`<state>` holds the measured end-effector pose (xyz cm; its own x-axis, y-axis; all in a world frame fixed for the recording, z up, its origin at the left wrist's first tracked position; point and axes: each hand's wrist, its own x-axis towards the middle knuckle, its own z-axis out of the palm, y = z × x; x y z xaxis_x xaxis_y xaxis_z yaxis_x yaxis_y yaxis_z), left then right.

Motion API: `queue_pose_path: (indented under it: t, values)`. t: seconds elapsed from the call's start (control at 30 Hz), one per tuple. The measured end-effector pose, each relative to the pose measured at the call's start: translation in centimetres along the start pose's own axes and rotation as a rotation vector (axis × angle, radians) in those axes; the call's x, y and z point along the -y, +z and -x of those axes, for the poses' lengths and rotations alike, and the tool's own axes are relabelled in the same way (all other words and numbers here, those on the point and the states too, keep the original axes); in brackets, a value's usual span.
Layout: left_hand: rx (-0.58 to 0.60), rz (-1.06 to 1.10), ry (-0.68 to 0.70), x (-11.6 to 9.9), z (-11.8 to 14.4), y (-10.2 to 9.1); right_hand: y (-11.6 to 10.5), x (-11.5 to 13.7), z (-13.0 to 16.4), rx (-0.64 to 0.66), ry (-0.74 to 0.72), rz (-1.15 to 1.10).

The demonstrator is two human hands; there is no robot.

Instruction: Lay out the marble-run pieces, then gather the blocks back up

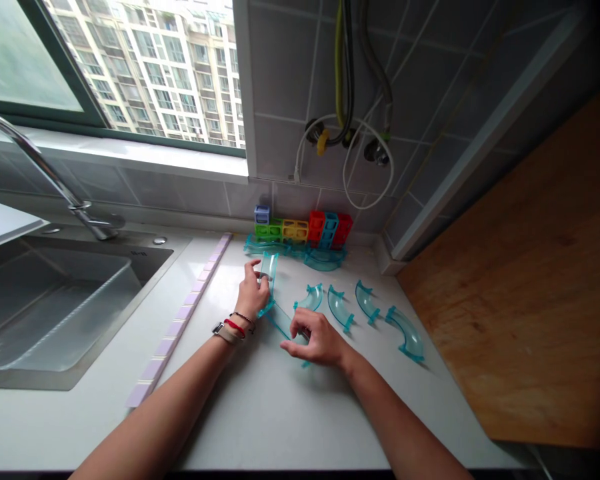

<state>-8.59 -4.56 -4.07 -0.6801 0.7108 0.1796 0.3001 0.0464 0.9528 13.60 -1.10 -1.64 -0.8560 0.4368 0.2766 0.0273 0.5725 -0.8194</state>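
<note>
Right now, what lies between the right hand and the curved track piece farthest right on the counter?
In the head view, two more teal curved track pieces lie between the right hand and the rightmost curved piece, each apart on the white counter.

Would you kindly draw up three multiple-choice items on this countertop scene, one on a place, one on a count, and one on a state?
1. Where do the coloured blocks stand?
A. In the sink
B. Against the tiled wall at the back of the counter
C. On the wooden board

2. How many loose curved track pieces lie right of the hands?
A. Four
B. One
C. Seven

3. What is the left hand doing?
A. Lying flat on the counter
B. Turning the tap
C. Gripping a clear teal track piece

Answers: 1 B, the blocks sit in a row under the wall tiles. 2 A, four separate teal curves lie on the white counter. 3 C, its fingers close around the piece, while the right hand pinches a joined one.
</note>
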Motion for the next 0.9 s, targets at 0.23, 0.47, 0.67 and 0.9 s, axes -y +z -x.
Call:
queue_pose_path:
  t: [0.23, 0.47, 0.67, 0.9]
  values:
    - [0.058, -0.214, 0.154, 0.7, 0.4, 0.0, 0.0, -0.2, 0.4, 0.104, 0.017, 0.157]
    - [0.056, -0.307, 0.257, 1.4, 0.0, 0.2, -0.2, -0.6, 0.4, 0.048, 0.049, 0.257]
    - [0.106, -0.382, 0.449, 0.0, 0.7, 0.2, -0.8, 0.2, 0.1, -0.109, 0.053, 0.222]
    - [0.354, -0.469, 0.682, -3.1, 3.1, 0.8, -1.0, 2.3, 0.4, -0.264, -0.011, 0.141]
